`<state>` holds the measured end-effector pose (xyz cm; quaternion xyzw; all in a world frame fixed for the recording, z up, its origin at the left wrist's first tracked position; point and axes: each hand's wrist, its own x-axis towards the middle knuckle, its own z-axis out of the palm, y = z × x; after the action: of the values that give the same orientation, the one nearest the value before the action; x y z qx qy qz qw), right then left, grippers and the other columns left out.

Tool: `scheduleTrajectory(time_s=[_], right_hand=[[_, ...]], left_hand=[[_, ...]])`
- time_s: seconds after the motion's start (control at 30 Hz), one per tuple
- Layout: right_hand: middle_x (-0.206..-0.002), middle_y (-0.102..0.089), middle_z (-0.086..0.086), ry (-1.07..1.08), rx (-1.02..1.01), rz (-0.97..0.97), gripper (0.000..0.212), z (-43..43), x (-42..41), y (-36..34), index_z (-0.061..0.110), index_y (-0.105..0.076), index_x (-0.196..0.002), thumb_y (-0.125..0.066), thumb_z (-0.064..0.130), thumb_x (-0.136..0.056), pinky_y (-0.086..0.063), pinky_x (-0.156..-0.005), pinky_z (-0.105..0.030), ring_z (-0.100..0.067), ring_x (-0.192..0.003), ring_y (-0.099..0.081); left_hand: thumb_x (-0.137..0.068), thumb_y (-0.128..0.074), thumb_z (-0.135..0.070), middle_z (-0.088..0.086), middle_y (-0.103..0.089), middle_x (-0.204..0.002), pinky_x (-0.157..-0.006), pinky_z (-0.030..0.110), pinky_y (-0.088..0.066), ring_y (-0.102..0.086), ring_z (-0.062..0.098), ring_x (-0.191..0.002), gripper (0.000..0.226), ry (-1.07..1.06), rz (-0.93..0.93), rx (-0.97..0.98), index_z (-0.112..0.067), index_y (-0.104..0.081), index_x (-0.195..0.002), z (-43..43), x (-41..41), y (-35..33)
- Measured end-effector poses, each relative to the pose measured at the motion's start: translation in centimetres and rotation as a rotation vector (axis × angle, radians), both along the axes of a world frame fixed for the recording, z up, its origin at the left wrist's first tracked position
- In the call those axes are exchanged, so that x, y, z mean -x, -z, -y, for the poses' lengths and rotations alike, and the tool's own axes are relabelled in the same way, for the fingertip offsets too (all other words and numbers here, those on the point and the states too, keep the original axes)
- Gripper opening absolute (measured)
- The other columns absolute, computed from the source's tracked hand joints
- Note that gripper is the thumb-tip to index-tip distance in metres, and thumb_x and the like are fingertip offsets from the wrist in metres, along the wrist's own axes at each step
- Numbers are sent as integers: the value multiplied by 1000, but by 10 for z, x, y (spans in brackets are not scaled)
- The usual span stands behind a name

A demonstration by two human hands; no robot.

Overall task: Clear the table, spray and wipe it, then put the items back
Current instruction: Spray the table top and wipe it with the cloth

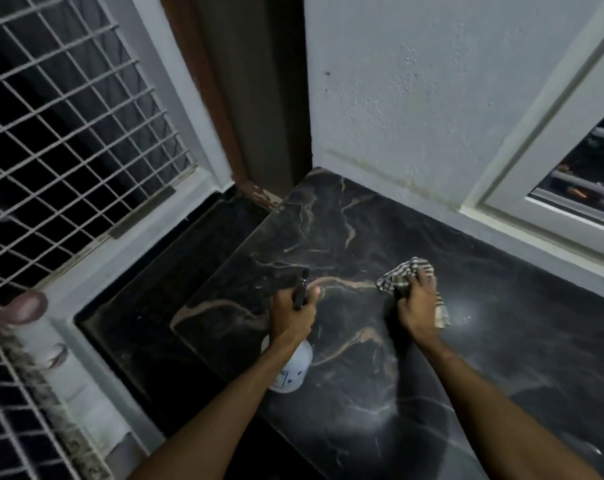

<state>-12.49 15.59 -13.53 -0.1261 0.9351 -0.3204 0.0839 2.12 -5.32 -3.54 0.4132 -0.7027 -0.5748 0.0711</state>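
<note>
From the head camera, the left hand (291, 315) is wrapped around the black trigger head of the white spray bottle (292, 370), held low over the near-left part of the dark marble table (345, 220), while the right hand (418, 306) is bunched tight on the checked cloth (402, 274), pressing it onto the middle of the bare top. As I judge it, the risks are a spray aimed off the left edge toward the grille (61, 133) rather than the stone, and the balled-up cloth covering little surface and leaving streaks
</note>
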Motion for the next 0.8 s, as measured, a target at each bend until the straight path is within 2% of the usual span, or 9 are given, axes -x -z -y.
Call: scheduleTrajectory(time_s=[0.1,0.17,0.3,0.4,0.47,0.6,0.7,0.77,0.8], right_hand=[[-157,-33,-25,-412,-12,-39,71,44,-35,11,-2,-52,-139,-45,11,-70,-11,-125,-51,-48,-147,-24],[-158,-32,-19,-611,12,-130,66,61,-27,15,0,-53,-139,-40,15,-76,-8,-126,-48,-39,-149,-24],[-154,-38,-26,-301,-28,-58,65,121,23,7,6,-55,-138,-42,25,-77,-17,-121,-59,-56,-140,-30],[-157,-35,-25,-698,-45,-65,62,173,-24,25,13,-50,-142,-46,21,-81,-16,-118,-65,-57,-143,-25],[-159,-32,-21,-804,-4,-122,56,191,-24,27,11,-51,-143,-49,14,-87,-17,-119,-65,-50,-147,-23],[-150,-42,-29,-392,-32,-107,65,247,25,11,4,-56,-137,-39,27,-78,-17,-118,-63,-58,-136,-35],[-155,-36,-25,-763,-51,-138,61,272,-31,28,9,-51,-143,-53,15,-83,-17,-119,-65,-54,-144,-27],[-159,-33,-19,-969,12,-207,50,271,-37,30,12,-51,-145,-42,32,-99,-13,-123,-58,-43,-149,-25],[-159,-34,-18,-932,19,-217,50,278,-24,24,11,-53,-142,-40,33,-100,-12,-124,-57,-41,-149,-26]], left_hand=[[-92,-74,-24,11,-56,-52,-35,19,-36,-46,7,-31,39,-79,-4,-41,8,-65,-73,15,-15,1],[-91,-75,-27,11,-58,-54,-35,20,-37,-46,7,-31,40,-106,-10,-50,9,-64,-76,29,-22,2],[-91,-76,-28,9,-62,-59,-36,20,-41,-52,4,-35,37,-162,-59,8,2,-65,-71,61,-35,6],[-89,-77,-30,-7,-60,-51,-48,24,-45,-54,1,-41,35,-153,-66,28,-12,-65,-62,85,-45,13],[-88,-77,-35,-9,-58,-47,-58,31,-43,-53,6,-45,39,-152,-67,-13,-19,-60,-56,104,-46,19],[-90,-75,-35,-9,-58,-48,-48,24,-44,-56,10,-46,41,-149,-98,46,-24,-57,-55,139,-54,24],[-92,-73,-36,-11,-60,-47,-51,23,-44,-57,4,-46,38,-116,-139,81,-27,-59,-58,157,-65,27],[-91,-72,-39,-11,-62,-51,-55,25,-44,-56,3,-47,35,-127,-158,54,-30,-61,-60,165,-69,25],[-92,-72,-38,-10,-62,-52,-54,24,-44,-55,4,-45,34,-136,-161,47,-28,-61,-61,169,-71,24]])
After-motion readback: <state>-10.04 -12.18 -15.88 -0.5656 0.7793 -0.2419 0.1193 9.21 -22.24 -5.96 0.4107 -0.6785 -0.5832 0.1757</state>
